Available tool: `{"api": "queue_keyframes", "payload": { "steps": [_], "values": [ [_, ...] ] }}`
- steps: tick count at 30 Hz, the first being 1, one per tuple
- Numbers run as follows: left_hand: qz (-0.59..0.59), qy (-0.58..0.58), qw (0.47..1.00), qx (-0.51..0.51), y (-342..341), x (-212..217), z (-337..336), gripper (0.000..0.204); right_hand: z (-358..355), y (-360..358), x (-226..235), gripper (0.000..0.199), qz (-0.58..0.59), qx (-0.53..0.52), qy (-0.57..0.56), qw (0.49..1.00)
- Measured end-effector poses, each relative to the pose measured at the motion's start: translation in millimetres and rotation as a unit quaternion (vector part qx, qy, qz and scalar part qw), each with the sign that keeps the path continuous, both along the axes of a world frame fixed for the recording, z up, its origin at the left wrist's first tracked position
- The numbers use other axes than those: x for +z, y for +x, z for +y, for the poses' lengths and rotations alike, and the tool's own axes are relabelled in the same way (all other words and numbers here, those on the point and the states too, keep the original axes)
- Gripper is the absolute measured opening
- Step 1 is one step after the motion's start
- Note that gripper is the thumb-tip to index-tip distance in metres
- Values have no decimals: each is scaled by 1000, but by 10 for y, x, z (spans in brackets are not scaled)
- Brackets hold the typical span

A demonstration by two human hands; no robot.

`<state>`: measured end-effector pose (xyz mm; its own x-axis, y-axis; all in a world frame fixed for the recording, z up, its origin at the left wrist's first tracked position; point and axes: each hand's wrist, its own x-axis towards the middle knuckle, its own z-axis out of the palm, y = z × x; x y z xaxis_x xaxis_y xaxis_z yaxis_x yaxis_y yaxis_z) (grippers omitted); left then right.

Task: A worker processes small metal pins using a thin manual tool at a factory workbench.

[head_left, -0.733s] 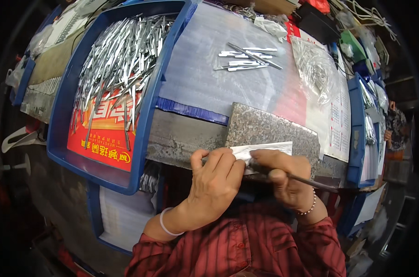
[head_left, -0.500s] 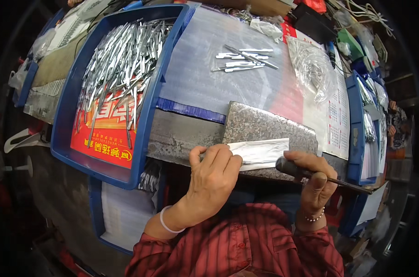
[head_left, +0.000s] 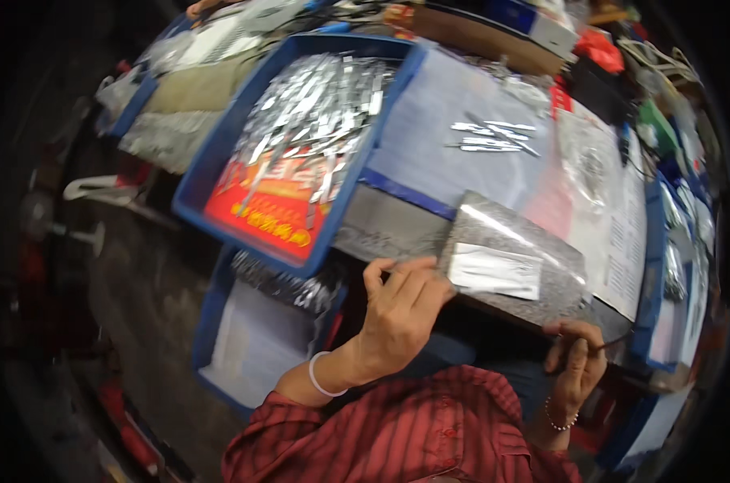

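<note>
A speckled stone slab lies at the bench's near edge. On it rests a white, creased sheet. Close to the sheet's left end is my left hand, its fingers curled together; whatever they may pinch is too blurred to make out. My right hand is below the slab's right corner, closed around a tool whose thin dark shaft points to the right. The tool's handle is mostly hidden by the hand. Several thin metal pieces lie in a small group beyond the slab.
On the left stands a blue tray full of thin metal strips, with a red printed sheet beneath. Another blue tray sits lower, below the bench. More blue bins line the right side. Cartons and clutter fill the back.
The whole view has shifted, with the scene now farther right. My right hand has drawn back from the sheet with the tool, and my left hand has moved off the sheet's left end.
</note>
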<state>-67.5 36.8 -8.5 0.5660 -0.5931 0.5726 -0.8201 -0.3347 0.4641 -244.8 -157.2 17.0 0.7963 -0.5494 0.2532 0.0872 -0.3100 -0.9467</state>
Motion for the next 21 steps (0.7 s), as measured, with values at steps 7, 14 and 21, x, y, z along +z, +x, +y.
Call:
{"api": "queue_keyframes", "payload": {
  "steps": [7,14,21],
  "values": [
    [117,43,983,134,-240,-292,1179,13,77,89,-66,26,72,57,-17,996],
    [140,98,934,314,-110,-1153,1935,3,330,417,-29,10,97,137,-128,977],
    [125,148,931,309,43,-1477,1745,3,400,455,34,9,144,164,-165,962]
  ]
}}
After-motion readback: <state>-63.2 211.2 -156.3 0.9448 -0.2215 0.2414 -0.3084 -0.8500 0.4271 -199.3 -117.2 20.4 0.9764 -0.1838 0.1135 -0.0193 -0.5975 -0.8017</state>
